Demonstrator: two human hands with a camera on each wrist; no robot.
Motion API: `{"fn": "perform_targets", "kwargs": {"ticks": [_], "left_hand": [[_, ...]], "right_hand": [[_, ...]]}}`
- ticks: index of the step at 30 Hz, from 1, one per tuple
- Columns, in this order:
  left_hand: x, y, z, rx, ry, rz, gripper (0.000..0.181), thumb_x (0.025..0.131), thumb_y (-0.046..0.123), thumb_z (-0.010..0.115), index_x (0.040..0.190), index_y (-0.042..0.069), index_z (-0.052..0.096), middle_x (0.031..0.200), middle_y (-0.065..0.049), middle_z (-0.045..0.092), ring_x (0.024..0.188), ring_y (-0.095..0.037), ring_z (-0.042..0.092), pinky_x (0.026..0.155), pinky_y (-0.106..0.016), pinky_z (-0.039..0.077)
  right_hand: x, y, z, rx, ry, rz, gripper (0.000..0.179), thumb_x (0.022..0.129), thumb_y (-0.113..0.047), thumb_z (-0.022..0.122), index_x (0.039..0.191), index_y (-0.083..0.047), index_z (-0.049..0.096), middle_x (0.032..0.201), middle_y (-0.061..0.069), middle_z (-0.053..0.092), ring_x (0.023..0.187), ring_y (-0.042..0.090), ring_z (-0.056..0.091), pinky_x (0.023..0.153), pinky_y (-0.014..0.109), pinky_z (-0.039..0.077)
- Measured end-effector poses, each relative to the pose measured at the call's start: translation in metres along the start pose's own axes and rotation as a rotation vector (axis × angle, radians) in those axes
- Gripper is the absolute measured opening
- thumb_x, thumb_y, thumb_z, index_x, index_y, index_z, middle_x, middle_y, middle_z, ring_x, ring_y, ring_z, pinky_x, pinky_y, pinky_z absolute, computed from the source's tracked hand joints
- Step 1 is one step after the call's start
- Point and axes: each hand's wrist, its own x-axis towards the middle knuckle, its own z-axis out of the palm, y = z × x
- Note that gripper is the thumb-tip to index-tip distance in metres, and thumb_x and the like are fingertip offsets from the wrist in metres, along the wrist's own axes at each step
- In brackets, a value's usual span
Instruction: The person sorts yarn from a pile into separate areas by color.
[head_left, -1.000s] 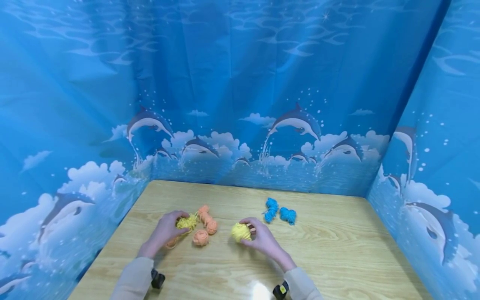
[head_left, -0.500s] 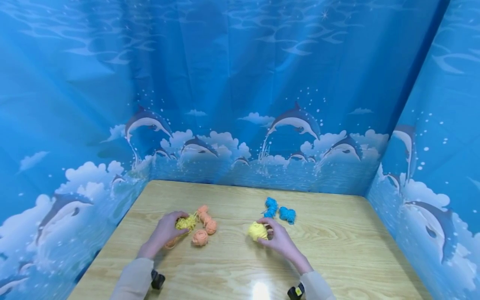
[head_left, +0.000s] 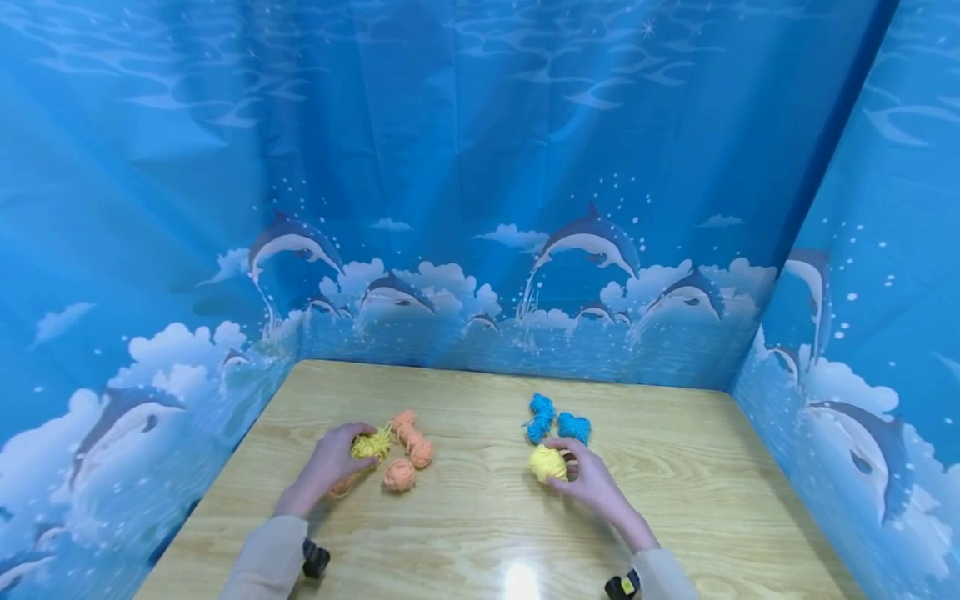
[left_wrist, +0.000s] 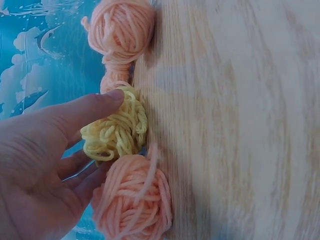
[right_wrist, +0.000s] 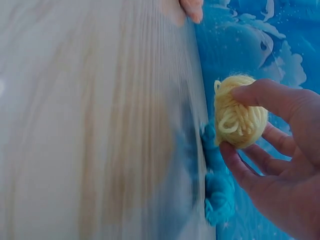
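My right hand [head_left: 592,485] pinches a pale yellow ball of yarn [right_wrist: 240,115] between thumb and fingertips, near two blue yarn bundles. In the right wrist view the ball looks raised off the table. At the left, my left hand [head_left: 330,465] grips a looser, darker yellow yarn bundle [left_wrist: 117,131], its thumb on top. A peach yarn ball [left_wrist: 134,197] lies right beside those fingers, mostly hidden in the head view. Another peach ball [head_left: 400,475] and a long peach skein [head_left: 412,437] lie just right of the left hand.
Behind the right hand lie the two blue yarn bundles [head_left: 540,418], [head_left: 574,427] on the wooden table [head_left: 480,533]. A blue dolphin-print curtain [head_left: 465,208] surrounds the table's back and sides. Each wrist wears a small black camera [head_left: 316,559].
The right hand has carried the pale yellow yarn ball to the right, from mid-table to just in front of the blue bundles. The left hand has stayed in place.
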Motion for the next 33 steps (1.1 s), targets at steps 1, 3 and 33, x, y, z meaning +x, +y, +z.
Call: {"fn": "perform_targets", "kwargs": {"ticks": [1, 3, 33], "left_hand": [[0.000, 0.000, 0.000, -0.001, -0.002, -0.002, 0.046, 0.081, 0.011, 0.085, 0.121, 0.000, 0.067, 0.120, -0.021, 0.068, 0.112, -0.042, 0.063, 0.097, -0.057, 0.052], [0.000, 0.001, 0.000, 0.001, -0.004, -0.004, 0.046, 0.081, 0.011, 0.085, 0.122, -0.001, 0.067, 0.120, -0.021, 0.068, 0.112, -0.042, 0.063, 0.097, -0.057, 0.052], [0.000, 0.008, 0.001, -0.018, 0.024, -0.044, 0.047, 0.081, 0.008, 0.084, 0.124, -0.001, 0.066, 0.124, -0.024, 0.067, 0.114, -0.045, 0.062, 0.099, -0.059, 0.050]], "right_hand": [[-0.001, 0.002, -0.002, 0.003, 0.003, 0.003, 0.057, 0.077, 0.001, 0.085, 0.128, 0.000, 0.061, 0.125, 0.016, 0.063, 0.109, 0.033, 0.064, 0.090, 0.035, 0.059], [-0.002, 0.004, -0.007, 0.006, 0.005, 0.012, 0.057, 0.076, 0.001, 0.085, 0.128, 0.001, 0.061, 0.125, 0.016, 0.063, 0.108, 0.033, 0.064, 0.090, 0.035, 0.059], [-0.019, 0.020, -0.021, -0.034, -0.040, 0.059, 0.057, 0.072, 0.006, 0.084, 0.124, 0.001, 0.061, 0.125, 0.023, 0.062, 0.108, 0.038, 0.065, 0.092, 0.042, 0.059]]}}
